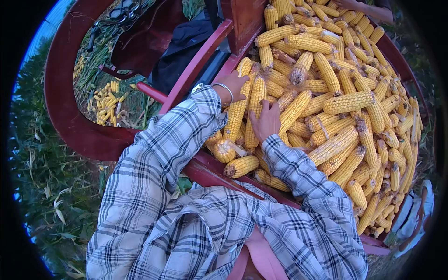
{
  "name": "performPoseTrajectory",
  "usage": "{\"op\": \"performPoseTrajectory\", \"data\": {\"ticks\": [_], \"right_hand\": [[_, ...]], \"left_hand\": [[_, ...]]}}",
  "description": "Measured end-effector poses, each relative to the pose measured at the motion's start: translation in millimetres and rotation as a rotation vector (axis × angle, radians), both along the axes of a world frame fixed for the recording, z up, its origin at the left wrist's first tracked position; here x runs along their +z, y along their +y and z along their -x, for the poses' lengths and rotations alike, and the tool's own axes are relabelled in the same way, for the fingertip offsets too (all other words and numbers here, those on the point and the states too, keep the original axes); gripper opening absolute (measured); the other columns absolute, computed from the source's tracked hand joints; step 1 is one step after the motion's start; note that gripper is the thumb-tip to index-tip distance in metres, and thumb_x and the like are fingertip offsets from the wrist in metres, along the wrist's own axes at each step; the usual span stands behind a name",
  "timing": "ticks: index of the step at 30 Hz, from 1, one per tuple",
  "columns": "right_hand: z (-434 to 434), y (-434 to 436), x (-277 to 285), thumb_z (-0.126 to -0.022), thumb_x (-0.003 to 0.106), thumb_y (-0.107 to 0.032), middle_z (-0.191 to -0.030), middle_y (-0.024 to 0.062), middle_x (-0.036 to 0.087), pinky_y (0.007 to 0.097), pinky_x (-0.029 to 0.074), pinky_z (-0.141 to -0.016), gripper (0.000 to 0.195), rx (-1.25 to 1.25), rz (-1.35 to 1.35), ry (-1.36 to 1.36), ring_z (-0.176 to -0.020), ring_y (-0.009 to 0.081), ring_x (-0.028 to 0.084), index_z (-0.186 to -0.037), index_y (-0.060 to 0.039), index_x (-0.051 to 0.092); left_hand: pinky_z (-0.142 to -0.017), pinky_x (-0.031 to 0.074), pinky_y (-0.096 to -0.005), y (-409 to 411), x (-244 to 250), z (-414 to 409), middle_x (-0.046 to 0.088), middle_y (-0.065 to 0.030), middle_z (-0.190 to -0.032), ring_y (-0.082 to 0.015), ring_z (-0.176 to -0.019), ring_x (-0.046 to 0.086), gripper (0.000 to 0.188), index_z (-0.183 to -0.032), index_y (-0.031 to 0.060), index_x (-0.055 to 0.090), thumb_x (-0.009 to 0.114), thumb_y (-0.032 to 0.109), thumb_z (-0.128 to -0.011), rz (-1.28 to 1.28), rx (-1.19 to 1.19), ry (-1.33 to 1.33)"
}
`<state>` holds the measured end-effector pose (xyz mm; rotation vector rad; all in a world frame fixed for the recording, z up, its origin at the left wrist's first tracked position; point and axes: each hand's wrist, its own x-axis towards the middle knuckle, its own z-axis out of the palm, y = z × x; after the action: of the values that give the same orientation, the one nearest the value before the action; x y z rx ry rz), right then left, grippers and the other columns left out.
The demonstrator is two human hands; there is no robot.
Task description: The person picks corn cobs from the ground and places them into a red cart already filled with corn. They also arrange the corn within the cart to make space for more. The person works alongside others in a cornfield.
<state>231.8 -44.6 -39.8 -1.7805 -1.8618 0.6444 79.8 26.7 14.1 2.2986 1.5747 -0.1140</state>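
Note:
Husked yellow ears of corn (pixel 348 102) are heaped in a red metal cargo bed (pixel 210 164). My left hand (pixel 233 87), with a silver bracelet at the wrist, rests on the upper part of a long upright ear (pixel 238 112) at the heap's left edge; its grip on that ear is unclear. My right hand (pixel 266 120) touches the ears just to the right, fingers spread and bent, beside another upright ear (pixel 256 105). Below my hands, a short ear (pixel 241 167) lies on the bed's near edge.
A curved red fender (pixel 57 87) and a red bar (pixel 196 66) stand at left, beside dark cloth (pixel 183 49). Beyond them, more corn ears (pixel 106 105) lie on the ground. Another person's arm (pixel 371 11) reaches in at the top right. Leafy plants (pixel 52 175) grow at left.

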Motion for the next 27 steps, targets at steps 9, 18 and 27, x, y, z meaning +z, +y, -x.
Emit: {"op": "performPoseTrajectory", "data": {"ticks": [9, 18, 27], "right_hand": [[-11.2, 16.4, -12.9, -0.058, 0.074, -0.015, -0.101, 0.0210, 0.050, 0.0392, 0.041, -0.085, 0.065, -0.080, 0.018, 0.569, -0.093, 0.0336, 0.051, -0.113, 0.0042, 0.046], [22.2, 37.3, 26.7, -0.064, 0.074, -0.007, -0.101, 0.0111, 0.057, 0.0297, 0.045, -0.083, 0.056, 0.245, 0.089, 1.037, -0.092, 0.0183, 0.057, -0.112, 0.0039, 0.046], [52.1, 56.7, 37.5, -0.068, 0.073, -0.010, -0.108, 0.0125, 0.053, 0.0298, 0.043, -0.087, 0.062, 0.390, -0.020, 1.084, -0.099, 0.0179, 0.053, -0.120, 0.0042, 0.042]], "left_hand": [[-0.079, 0.048, -0.0417, -10.3, -1.8, -0.5, 0.049, -0.0175, -0.115, -0.0362, -0.094, 0.056, 0.066, -0.113, 0.0057, 0.046, 0.077, 0.030, -0.061, 0.028, 0.337, 0.023], [-0.082, 0.047, -0.0372, -8.5, 29.1, 22.3, 0.057, -0.0252, -0.097, -0.0363, -0.095, 0.057, 0.067, -0.100, -0.0037, 0.047, 0.083, 0.016, -0.046, -0.182, 0.697, -0.134], [-0.083, 0.043, -0.0373, -92.6, 40.9, 9.3, 0.050, -0.0190, -0.099, -0.0362, -0.097, 0.051, 0.053, -0.106, -0.0017, 0.048, 0.073, 0.009, -0.061, -0.576, 0.567, -0.442]]}}
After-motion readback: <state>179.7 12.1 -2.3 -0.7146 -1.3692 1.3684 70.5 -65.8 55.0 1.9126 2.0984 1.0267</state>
